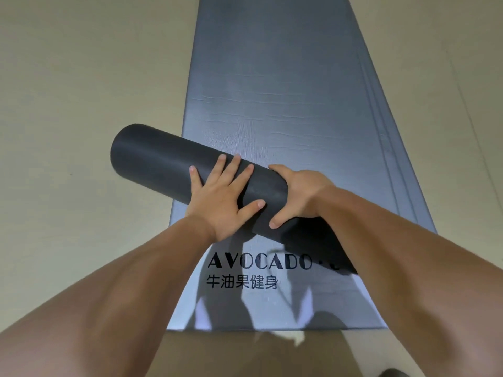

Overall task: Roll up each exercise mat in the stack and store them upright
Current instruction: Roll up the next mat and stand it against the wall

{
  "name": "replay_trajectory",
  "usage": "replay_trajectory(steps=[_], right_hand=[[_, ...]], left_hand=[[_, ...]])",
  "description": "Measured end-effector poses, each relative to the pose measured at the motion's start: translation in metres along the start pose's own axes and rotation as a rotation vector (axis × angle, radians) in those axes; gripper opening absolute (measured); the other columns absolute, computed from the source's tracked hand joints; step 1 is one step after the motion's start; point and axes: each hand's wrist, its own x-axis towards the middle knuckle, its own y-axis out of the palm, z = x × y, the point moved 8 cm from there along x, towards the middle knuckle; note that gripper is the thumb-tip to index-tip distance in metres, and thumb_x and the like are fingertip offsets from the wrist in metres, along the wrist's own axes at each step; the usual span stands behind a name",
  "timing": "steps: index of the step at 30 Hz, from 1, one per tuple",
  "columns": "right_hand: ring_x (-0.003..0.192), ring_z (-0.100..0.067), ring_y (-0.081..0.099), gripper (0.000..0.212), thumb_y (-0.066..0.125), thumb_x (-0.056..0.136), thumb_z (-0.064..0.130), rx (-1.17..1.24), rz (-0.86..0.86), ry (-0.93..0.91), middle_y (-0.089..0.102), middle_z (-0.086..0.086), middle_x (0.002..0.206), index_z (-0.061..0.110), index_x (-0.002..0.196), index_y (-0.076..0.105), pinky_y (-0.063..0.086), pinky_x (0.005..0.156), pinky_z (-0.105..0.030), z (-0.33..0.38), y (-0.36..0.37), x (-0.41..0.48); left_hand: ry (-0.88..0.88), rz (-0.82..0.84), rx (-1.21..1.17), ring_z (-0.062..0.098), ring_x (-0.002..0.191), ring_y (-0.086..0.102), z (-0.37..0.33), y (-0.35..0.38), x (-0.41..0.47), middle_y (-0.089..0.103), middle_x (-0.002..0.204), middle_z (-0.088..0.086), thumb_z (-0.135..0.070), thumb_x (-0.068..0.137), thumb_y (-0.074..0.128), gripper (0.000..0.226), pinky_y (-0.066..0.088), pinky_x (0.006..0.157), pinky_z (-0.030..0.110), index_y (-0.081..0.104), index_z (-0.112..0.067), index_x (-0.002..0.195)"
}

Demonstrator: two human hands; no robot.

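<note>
A dark grey rolled mat [160, 159] lies slanted across the near part of a stack of flat blue-grey mats [272, 85] on the floor. Its left end sticks out past the stack's left edge. My left hand [226, 197] lies flat on top of the roll, fingers spread and straight. My right hand [296, 194] grips the roll's right end, thumb over the top and fingers curled round the end. The top flat mat carries dark print "AVOCADO" [258, 262] near me. Edges of lower mats show along the stack's right side.
Beige floor [81, 77] spreads to the left and right of the stack. The stack runs away from me toward the top of the view. Its near edge [272, 329] lies just in front of my legs.
</note>
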Motion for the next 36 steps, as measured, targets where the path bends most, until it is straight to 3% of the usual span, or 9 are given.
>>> replay_trajectory(steps=[6, 9, 12, 14, 20, 25, 28, 30, 36], right_hand=[[0.096, -0.023, 0.062, 0.112, 0.088, 0.054, 0.064, 0.23, -0.134, 0.079, 0.063, 0.007, 0.107, 0.039, 0.147, 0.03, 0.057, 0.085, -0.038, 0.029, 0.038, -0.043], [0.098, -0.021, 0.064, 0.101, 0.084, 0.054, 0.07, 0.35, -0.211, 0.114, 0.064, 0.011, 0.108, 0.037, 0.137, 0.038, 0.057, 0.085, -0.038, 0.045, 0.059, -0.054], [0.096, -0.021, 0.065, 0.101, 0.081, 0.054, 0.076, 0.379, -0.233, 0.153, 0.064, 0.011, 0.107, 0.036, 0.136, 0.038, 0.056, 0.083, -0.038, 0.047, 0.066, -0.057], [0.098, -0.02, 0.065, 0.105, 0.077, 0.051, 0.082, 0.375, -0.228, 0.16, 0.065, 0.014, 0.11, 0.038, 0.138, 0.038, 0.057, 0.086, -0.04, 0.043, 0.066, -0.054], [0.106, -0.011, 0.066, 0.097, 0.078, 0.059, 0.081, 0.731, -0.204, 0.128, 0.067, 0.02, 0.117, 0.044, 0.141, 0.045, 0.055, 0.097, -0.036, 0.022, 0.067, -0.042], [0.104, -0.015, 0.075, 0.08, 0.092, 0.063, 0.062, 1.087, -0.001, 0.08, 0.077, 0.012, 0.115, 0.034, 0.133, 0.063, 0.055, 0.102, -0.042, 0.016, 0.078, -0.023], [0.103, -0.023, 0.077, 0.045, 0.084, 0.085, 0.037, 1.216, 0.185, -0.025, 0.079, -0.002, 0.114, 0.024, 0.126, 0.071, 0.057, 0.097, -0.04, 0.025, 0.076, -0.021], [0.1, -0.022, 0.077, 0.037, 0.081, 0.089, 0.028, 1.264, 0.214, -0.025, 0.079, -0.002, 0.111, 0.024, 0.124, 0.071, 0.059, 0.087, -0.035, 0.023, 0.075, -0.021], [0.101, -0.027, 0.077, 0.064, 0.094, 0.073, 0.033, 1.351, 0.135, 0.029, 0.079, -0.004, 0.112, 0.024, 0.13, 0.067, 0.061, 0.094, -0.047, 0.021, 0.052, -0.027]], left_hand=[[-0.229, -0.137, -0.211, 0.022, 0.156, -0.011, 0.027, 0.014, -0.047, -0.009, 0.171, -0.006, -0.066, 0.098, 0.032, 0.069, 0.002, 0.121, 0.065, 0.009, -0.044, 0.16], [-0.411, -0.192, -0.681, 0.017, 0.157, 0.003, 0.038, 0.035, -0.063, -0.003, 0.171, -0.004, -0.059, 0.097, 0.052, 0.071, 0.011, 0.126, 0.053, 0.014, -0.052, 0.156], [-0.615, -0.129, -1.425, 0.014, 0.139, 0.048, 0.036, 0.065, -0.074, 0.043, 0.156, -0.013, -0.062, 0.083, 0.069, 0.076, 0.043, 0.113, 0.047, 0.025, -0.063, 0.146], [-0.745, -0.021, -1.649, 0.016, 0.116, 0.068, 0.026, 0.077, -0.076, 0.064, 0.134, -0.016, -0.058, 0.081, 0.075, 0.064, 0.057, 0.093, 0.044, 0.038, -0.054, 0.133], [-0.896, -0.048, -1.806, 0.021, 0.096, 0.076, 0.014, 0.081, -0.065, 0.075, 0.115, -0.002, -0.043, 0.073, 0.09, 0.071, 0.063, 0.081, 0.044, 0.053, -0.024, 0.13], [-0.878, 0.143, -1.804, 0.025, 0.103, 0.075, 0.01, 0.097, -0.063, 0.075, 0.118, 0.001, -0.06, 0.056, 0.093, 0.094, 0.06, 0.089, 0.047, 0.058, -0.021, 0.134], [-0.822, 0.215, -1.846, 0.026, 0.111, 0.072, 0.009, 0.1, -0.061, 0.073, 0.123, 0.005, -0.054, 0.071, 0.086, 0.078, 0.057, 0.093, 0.045, 0.061, -0.019, 0.136], [-0.791, 0.22, -1.882, 0.028, 0.112, 0.071, 0.007, 0.095, -0.058, 0.073, 0.123, 0.009, -0.045, 0.083, 0.078, 0.059, 0.055, 0.096, 0.044, 0.066, -0.015, 0.132], [-0.758, 0.194, -1.853, 0.031, 0.11, 0.072, 0.005, 0.052, -0.043, 0.073, 0.121, 0.013, -0.036, 0.084, 0.078, 0.054, 0.057, 0.089, 0.042, 0.066, -0.01, 0.13]])
